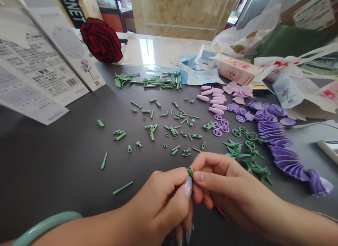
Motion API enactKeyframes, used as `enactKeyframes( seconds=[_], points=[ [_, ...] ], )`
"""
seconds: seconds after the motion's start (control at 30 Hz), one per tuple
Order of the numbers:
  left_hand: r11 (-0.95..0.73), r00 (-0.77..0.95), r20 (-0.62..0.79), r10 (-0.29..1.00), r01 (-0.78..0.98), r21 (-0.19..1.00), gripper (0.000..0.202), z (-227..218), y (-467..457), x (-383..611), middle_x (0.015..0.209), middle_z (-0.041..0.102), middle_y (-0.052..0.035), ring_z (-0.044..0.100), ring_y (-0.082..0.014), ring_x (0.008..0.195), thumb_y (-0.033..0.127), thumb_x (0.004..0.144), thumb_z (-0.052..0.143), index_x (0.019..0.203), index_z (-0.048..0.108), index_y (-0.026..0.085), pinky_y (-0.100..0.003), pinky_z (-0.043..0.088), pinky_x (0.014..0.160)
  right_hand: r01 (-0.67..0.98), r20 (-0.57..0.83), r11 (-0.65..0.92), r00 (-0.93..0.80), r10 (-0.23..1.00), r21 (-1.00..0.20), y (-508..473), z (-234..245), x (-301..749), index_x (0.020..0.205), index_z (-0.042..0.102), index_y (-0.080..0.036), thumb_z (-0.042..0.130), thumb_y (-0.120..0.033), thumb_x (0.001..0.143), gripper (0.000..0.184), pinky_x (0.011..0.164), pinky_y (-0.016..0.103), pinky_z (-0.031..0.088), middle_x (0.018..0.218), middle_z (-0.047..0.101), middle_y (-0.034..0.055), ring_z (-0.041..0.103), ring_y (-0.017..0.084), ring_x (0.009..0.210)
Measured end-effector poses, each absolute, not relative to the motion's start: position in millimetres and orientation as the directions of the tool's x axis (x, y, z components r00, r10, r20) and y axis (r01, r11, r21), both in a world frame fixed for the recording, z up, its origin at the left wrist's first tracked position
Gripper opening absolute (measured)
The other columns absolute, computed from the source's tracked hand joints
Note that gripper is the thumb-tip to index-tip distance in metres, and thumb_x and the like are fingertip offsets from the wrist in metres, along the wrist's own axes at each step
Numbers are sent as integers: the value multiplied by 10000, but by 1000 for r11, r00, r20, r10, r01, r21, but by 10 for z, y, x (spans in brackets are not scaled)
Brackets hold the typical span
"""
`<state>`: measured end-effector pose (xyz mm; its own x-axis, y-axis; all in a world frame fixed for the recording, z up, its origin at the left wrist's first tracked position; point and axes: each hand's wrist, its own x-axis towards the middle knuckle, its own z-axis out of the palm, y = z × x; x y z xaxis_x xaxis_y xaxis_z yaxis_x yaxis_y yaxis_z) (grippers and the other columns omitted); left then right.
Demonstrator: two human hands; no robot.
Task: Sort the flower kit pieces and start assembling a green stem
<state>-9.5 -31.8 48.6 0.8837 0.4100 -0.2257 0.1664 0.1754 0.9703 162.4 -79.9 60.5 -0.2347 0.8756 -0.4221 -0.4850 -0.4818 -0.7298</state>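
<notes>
Green connector (190, 171): gripped between both hands' fingertips above the bench (74, 143), at 5 o'clock from the middle of the view; the clock below is centred on it.
Left arm (113, 221): reaches in from 8 o'clock, a pale green bangle (50, 221) around it.
Loose green rods (123, 188): two, around 9 o'clock on the bench.
Left hand (169, 196): between 7 and 8 o'clock, curled, thumb and bent forefinger closed on the connector.
Scattered green parts (152, 136): spread around 11 o'clock.
Right hand (224, 179): between 3 and 4 o'clock, forearm slanting in from 4, thumb and forefinger pinching the connector, other fingers bent beneath.
Spiky green pieces (260, 169): between 2 and 3 o'clock.
Purple petals (271, 131): fanned just beyond these.
</notes>
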Motion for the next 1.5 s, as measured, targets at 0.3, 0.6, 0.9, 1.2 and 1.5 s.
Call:
enactKeyframes(
  seconds=[0.3,0.6,0.9,1.2,1.5],
  points=[
    [226,886,-250,390,172,959,307,472,-293,-84,640,515,19,493,-101,519,435,1001,400,899,504,166,-199,440,525,-442,-423,-479,-225,878,-759,-805,576,1619,675,632,-167,882,-307,704,287,480,184,372,575,645,-28,497,56,485],
    [138,873,-238,427,197,971,268,507,-292,-51,629,524,16,514,-111,522,354,1002,364,876,519,174,-204,460,539,-420,-402,-467,-239,884,-778,-802,545,1642,694,625,-169,852,-362,754,304,513,193,394,594,643,-26,491,57,493],
    [-142,869,22,495,56,988,366,518,-263,-132,582,556,19,521,-96,512,236,1021,299,709,488,200,-192,474,594,-512,-425,-467,-206,881,-720,-803,547,1684,767,696,-161,882,-359,726,275,571,163,408,657,622,-22,532,66,597],
    [-550,713,383,587,4,835,251,439,-318,-198,623,636,0,588,-123,541,242,1027,471,990,715,197,-209,500,580,-604,-379,-431,-221,898,-670,-836,553,1685,753,709,-164,865,-305,763,210,559,148,453,618,583,-38,489,46,534],
    [-753,524,610,595,97,651,343,304,-406,-172,676,696,-8,625,-123,522,336,1063,408,1203,705,238,-192,523,534,-660,-303,-401,-265,915,-635,-859,490,1714,811,738,-178,889,-270,748,188,486,102,451,635,674,-13,580,49,559]
  ],
)
